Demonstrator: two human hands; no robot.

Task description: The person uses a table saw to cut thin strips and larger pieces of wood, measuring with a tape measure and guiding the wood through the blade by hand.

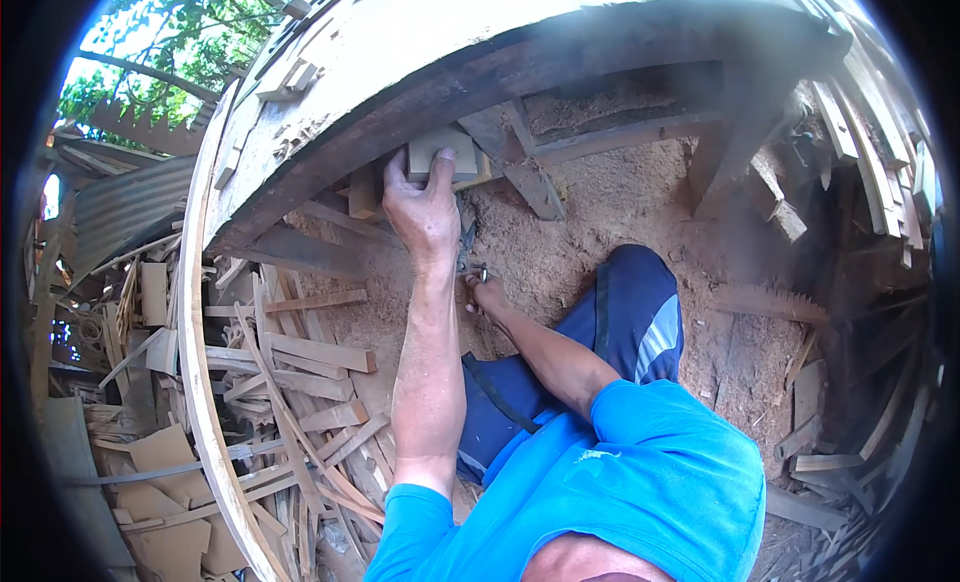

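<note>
Under the edge of a workbench [500,74], my left hand [422,217] grips a pale wooden block [447,150], thumb across its face and fingers at its left side. Another piece of wood shows just behind the block's right edge. Lower and a little to the right, my right hand [488,296] is closed around a thin object with a shiny metal end [484,275]. Most of that object is hidden by the fingers, so its kind cannot be made out. A dark metal part [466,244] shows between the two hands, beside my left wrist.
Wooden bench legs and braces [520,167] stand close around my hands. Sawdust [590,207] covers the ground. Scrap wood [320,354] is heaped at the left, beside a long curved-looking strip [190,332]. A toothed saw blade [770,304] and stacked slats [860,152] are at the right.
</note>
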